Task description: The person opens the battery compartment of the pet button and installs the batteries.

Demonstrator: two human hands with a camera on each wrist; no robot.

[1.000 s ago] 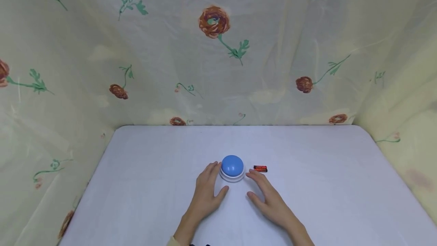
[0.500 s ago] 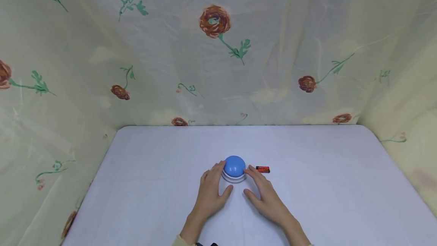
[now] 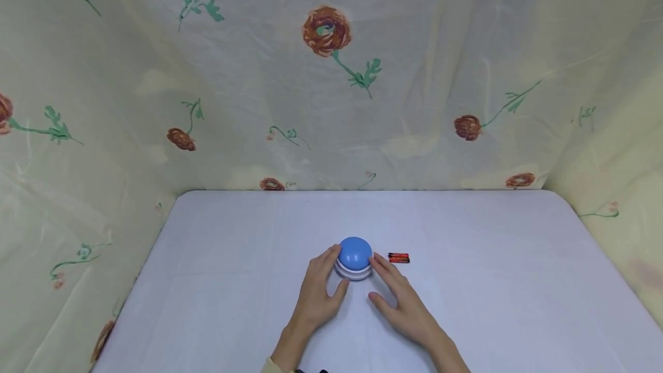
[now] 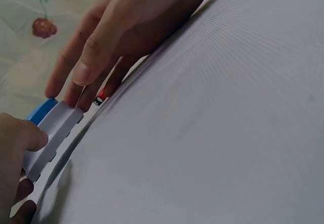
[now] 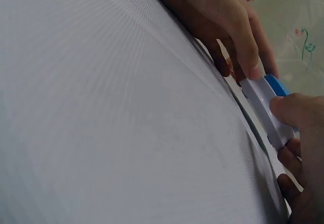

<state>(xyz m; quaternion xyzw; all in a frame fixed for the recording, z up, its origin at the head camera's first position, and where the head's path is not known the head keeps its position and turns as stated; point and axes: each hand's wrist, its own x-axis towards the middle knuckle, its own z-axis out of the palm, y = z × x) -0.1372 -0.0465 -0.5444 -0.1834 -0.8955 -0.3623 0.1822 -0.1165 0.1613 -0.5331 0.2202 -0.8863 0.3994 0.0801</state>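
A round push button with a blue dome and a white base (image 3: 354, 258) sits between both hands near the middle of the white table. My left hand (image 3: 317, 292) holds its left side, fingers along the rim and thumb at the near edge of the base. On the other side, my right hand (image 3: 406, 304) touches the dome and rim with nearly straight fingers; its thumb stays apart from the base. The left wrist view shows small dark feet under the white base (image 4: 55, 133). Two red and black batteries (image 3: 399, 258) lie just right of the button.
The white tabletop (image 3: 233, 258) extends around the hands on both sides. Behind it and along the sides hangs a pale curtain (image 3: 393, 131) with a flower print, meeting the table's far edge.
My right hand has come left from beside the button to touch it. My left hand has closed in with its thumb nearer the base. The batteries lie as before.
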